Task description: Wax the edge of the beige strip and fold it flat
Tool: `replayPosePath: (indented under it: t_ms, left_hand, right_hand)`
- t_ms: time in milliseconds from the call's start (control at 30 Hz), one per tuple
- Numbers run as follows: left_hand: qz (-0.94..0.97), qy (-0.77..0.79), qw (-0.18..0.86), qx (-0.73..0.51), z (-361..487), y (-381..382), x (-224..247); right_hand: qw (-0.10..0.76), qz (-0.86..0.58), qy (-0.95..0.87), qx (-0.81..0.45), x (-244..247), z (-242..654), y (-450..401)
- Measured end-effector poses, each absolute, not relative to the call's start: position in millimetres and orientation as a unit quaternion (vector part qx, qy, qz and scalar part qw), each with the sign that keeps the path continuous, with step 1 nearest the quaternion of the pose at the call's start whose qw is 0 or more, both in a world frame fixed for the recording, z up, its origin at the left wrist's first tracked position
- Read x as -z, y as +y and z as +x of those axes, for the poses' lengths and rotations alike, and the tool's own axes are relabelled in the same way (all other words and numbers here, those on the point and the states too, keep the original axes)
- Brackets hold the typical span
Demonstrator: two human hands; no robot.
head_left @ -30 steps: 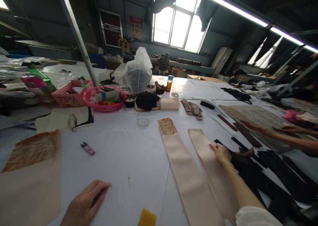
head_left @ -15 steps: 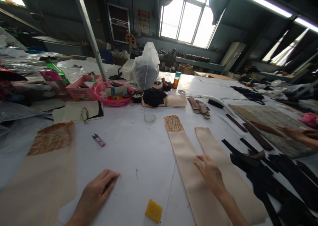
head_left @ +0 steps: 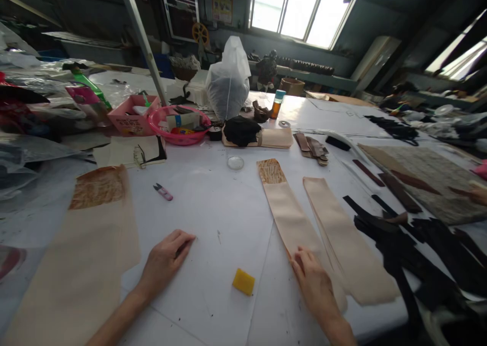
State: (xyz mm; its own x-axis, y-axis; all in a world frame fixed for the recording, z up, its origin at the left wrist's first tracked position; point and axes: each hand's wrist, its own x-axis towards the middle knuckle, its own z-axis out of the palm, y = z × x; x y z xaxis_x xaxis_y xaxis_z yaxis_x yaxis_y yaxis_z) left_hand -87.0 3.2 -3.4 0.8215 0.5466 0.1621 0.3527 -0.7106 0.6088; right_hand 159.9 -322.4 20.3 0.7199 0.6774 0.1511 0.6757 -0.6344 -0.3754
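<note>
My left hand [head_left: 167, 257] rests on the white table with thumb and fingertips pressed together; anything pinched there is too small to make out. My right hand [head_left: 315, 285] is at the left edge of a long beige strip [head_left: 283, 204], its thumb and fingers closed on that edge. The strip's far end carries a brown, streaky glue-like patch. Just right of it lies a stack of similar beige strips [head_left: 342, 234]. Between my hands sits a small yellow block [head_left: 243, 281]. Left of my left hand are wide beige pieces [head_left: 87, 254] with a brown-coated far end.
Pink-handled thread snips [head_left: 163, 192] and a round clear lid [head_left: 235, 163] lie ahead. Farther back stand a pink basket [head_left: 178, 139], a filled plastic bag [head_left: 228, 82] and an orange bottle [head_left: 277, 105]. Black strips [head_left: 399, 249] lie right; another person's hand [head_left: 478, 191] shows at the edge.
My right hand has moved from over the beige strip to its left edge, and its fingers have closed. My left hand keeps its pinch. The view has tilted down; the other person's hand is mostly out of view.
</note>
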Motion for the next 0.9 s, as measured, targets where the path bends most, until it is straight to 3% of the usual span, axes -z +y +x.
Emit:
replayPosePath:
  t_ms: [300, 633, 800, 900]
  left_hand:
    - [0.907, 0.250, 0.295, -0.164, -87.3, 2.7, 1.4]
    - [0.905, 0.258, 0.298, -0.158, -85.7, 1.6, -1.3]
    - [0.891, 0.284, 0.329, -0.134, -80.1, 3.7, -8.4]
    - [0.904, 0.246, 0.323, -0.132, -54.6, -8.2, -21.6]
  right_hand:
    - [0.335, -0.889, -0.280, -0.138, -31.6, 169.0, -340.5]
    - [0.358, -0.899, -0.205, -0.148, -42.8, 192.7, -343.7]
    - [0.436, -0.863, -0.198, -0.161, -52.5, 194.1, -340.5]
    - [0.404, -0.862, -0.255, -0.168, -59.9, 196.3, -339.0]
